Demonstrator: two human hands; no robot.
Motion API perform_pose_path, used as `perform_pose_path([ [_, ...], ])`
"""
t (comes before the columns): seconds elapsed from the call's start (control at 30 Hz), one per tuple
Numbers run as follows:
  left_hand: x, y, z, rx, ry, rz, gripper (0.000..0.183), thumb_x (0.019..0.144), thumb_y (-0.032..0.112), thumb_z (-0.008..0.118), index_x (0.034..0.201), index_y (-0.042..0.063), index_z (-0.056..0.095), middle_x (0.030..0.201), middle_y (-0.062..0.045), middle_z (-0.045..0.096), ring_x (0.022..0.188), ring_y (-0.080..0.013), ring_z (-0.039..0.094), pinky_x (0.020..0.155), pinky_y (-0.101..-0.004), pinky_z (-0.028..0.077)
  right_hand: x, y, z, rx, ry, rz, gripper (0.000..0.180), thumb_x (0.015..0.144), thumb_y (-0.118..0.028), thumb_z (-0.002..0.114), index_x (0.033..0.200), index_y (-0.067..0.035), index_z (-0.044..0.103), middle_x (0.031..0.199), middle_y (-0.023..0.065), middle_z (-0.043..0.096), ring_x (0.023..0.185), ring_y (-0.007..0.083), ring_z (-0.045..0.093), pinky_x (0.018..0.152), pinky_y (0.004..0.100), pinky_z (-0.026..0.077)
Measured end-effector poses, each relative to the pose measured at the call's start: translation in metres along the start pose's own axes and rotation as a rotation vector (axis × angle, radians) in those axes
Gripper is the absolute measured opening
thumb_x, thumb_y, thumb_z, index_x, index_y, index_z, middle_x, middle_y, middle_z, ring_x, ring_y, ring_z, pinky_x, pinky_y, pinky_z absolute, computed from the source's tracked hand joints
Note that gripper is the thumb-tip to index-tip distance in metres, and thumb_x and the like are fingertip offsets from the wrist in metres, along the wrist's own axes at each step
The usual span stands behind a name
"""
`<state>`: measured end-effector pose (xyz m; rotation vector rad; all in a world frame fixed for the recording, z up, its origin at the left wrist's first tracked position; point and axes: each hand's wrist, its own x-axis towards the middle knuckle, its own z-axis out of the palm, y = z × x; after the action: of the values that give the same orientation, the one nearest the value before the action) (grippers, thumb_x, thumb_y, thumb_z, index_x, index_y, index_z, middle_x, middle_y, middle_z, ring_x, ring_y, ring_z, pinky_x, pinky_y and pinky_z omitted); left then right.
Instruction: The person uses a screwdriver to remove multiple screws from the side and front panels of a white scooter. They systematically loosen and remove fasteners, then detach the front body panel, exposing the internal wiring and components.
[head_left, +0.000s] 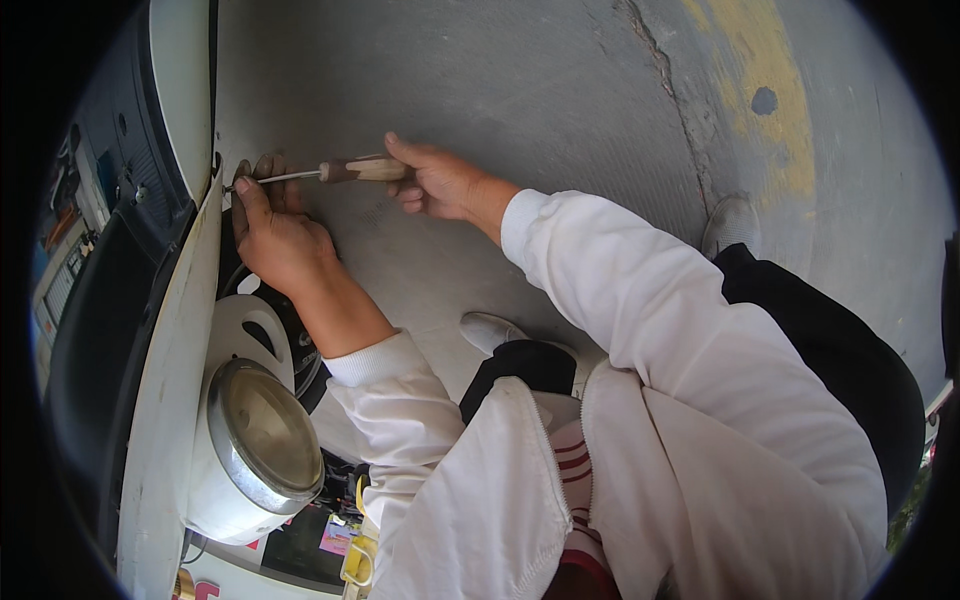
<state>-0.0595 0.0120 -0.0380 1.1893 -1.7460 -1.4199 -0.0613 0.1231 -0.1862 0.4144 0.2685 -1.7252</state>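
A screwdriver with a brown and tan handle and a thin metal shaft lies nearly level in front of me. My right hand holds the butt of its handle, with the thumb raised along the top. Near the tip, my left hand has its thumb and fingers about the shaft; the fingertips look dark and grimy. The tip meets the edge of a white painted vehicle panel. My left thumb and fingers partly cover that spot, so what the tip touches is hard to tell.
Below my left forearm, a round glass-faced unit in a white housing with a metal rim juts out. A black tyre shows behind it. Black trim lines the panel's left side. The grey concrete floor has a crack and yellow paint.
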Motion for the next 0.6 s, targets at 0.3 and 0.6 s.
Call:
perform_pose_path([
  [0.3, 0.002, 0.0, 0.0, -0.047, -0.006, 0.02, 0.04, 0.103, 0.019, 0.051, 0.128, -0.012, 0.049, 0.111, -0.02, 0.062, 0.101, -0.0289, 0.065, 0.09, -0.0365, 0.053, 0.003, 0.004, -0.001, 0.034, -0.013, 0.031, 0.039, 0.1, -0.048, 0.053, 0.102, -0.009, 0.06, 0.088, 0.0054, 0.058, 0.07, 0.0136, 0.047, 0.062, 0.0287, 0.043],
  [0.6, 0.003, 0.001, 0.002, -0.075, 0.021, 0.045, 0.039, 0.103, 0.018, 0.052, 0.127, -0.013, 0.049, 0.11, -0.021, 0.062, 0.1, -0.0304, 0.065, 0.09, -0.039, 0.054, 0.0, -0.002, 0.002, 0.03, 0.005, 0.019, 0.044, 0.101, -0.046, 0.052, 0.106, -0.004, 0.06, 0.086, 0.0058, 0.056, 0.069, 0.0121, 0.043, 0.057, 0.0256, 0.038],
])
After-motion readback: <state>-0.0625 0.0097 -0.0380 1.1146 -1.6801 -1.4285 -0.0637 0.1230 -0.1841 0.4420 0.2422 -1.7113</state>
